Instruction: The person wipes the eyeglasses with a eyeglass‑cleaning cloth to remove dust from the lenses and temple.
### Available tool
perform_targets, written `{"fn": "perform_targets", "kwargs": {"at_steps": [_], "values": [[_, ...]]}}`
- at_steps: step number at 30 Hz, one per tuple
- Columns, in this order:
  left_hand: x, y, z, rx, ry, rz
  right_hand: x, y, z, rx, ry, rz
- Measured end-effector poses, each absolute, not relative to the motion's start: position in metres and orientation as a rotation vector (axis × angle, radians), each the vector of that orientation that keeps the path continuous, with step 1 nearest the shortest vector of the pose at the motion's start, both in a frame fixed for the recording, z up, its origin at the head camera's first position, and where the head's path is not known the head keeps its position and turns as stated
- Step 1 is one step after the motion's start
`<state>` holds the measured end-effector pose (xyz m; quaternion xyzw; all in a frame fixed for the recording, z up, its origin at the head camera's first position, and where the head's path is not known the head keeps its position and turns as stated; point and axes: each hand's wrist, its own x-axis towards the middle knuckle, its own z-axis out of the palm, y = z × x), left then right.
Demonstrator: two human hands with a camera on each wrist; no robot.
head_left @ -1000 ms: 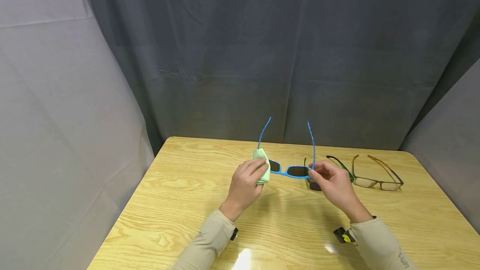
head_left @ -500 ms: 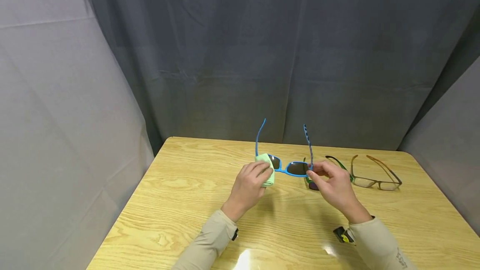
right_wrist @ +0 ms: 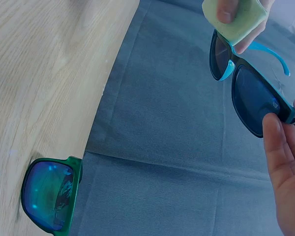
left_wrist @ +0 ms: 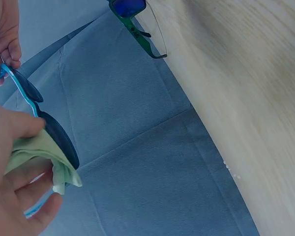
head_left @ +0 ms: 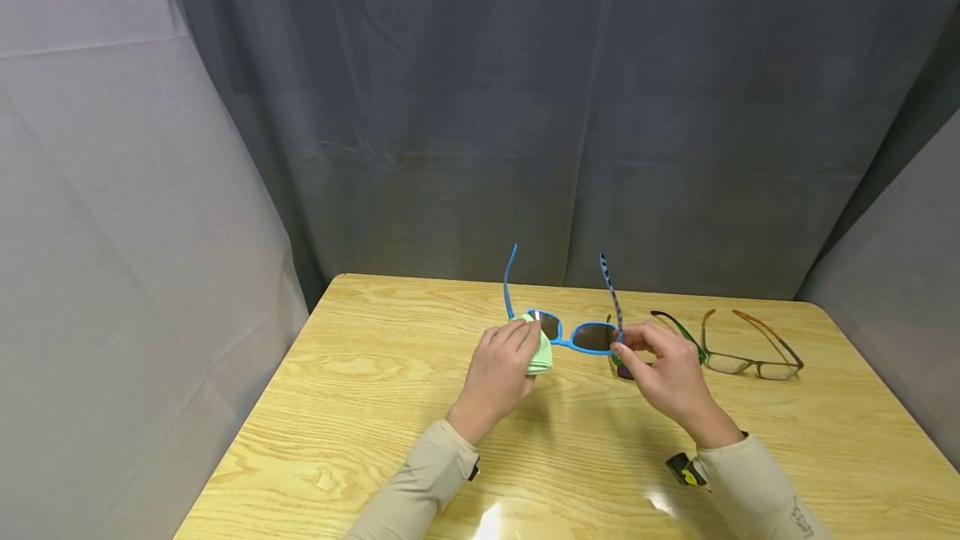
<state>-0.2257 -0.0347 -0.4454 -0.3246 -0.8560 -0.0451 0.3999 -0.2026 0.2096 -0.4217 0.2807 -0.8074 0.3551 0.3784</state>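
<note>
Blue-framed sunglasses [head_left: 594, 338] with dark lenses are held up over the table, temples unfolded and pointing away. My right hand [head_left: 666, 373] pinches them at the right hinge corner; in the right wrist view its fingertips [right_wrist: 273, 125] sit at the lens edge. My left hand [head_left: 498, 369] grips a folded pale green cloth [head_left: 542, 357] around the left lens. In the left wrist view the thumb presses one side of that lens while the cloth [left_wrist: 39, 150] and the other fingers lie behind it. The cloth and fingers hide part of the left lens.
Green-framed sunglasses [head_left: 686, 336] with mirrored lenses lie on the wooden table [head_left: 360, 373], partly hidden behind the right hand. Farther right lie clear eyeglasses [head_left: 750, 367] with brownish temples. A grey curtain [head_left: 450, 148] stands behind the table, with paler cloth at both sides.
The blue sunglasses have shifted slightly left and tilted, their temples now lower and farther left. My left hand and cloth have moved a little right across the left lens.
</note>
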Motion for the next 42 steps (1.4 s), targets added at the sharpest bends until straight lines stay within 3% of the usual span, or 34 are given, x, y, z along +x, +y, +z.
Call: {"fn": "perform_targets", "kwargs": {"at_steps": [30,42], "values": [[-0.2190,-0.0289,-0.4374,-0.951,-2.206,-0.141,-0.2043,0.2121,-0.4206,0.796,-1.988,0.890],[-0.2156,-0.0252,-0.4368,-0.856,-2.245,-0.059,-0.2047,0.2109,-0.4232,0.817,-2.027,0.858]]}}
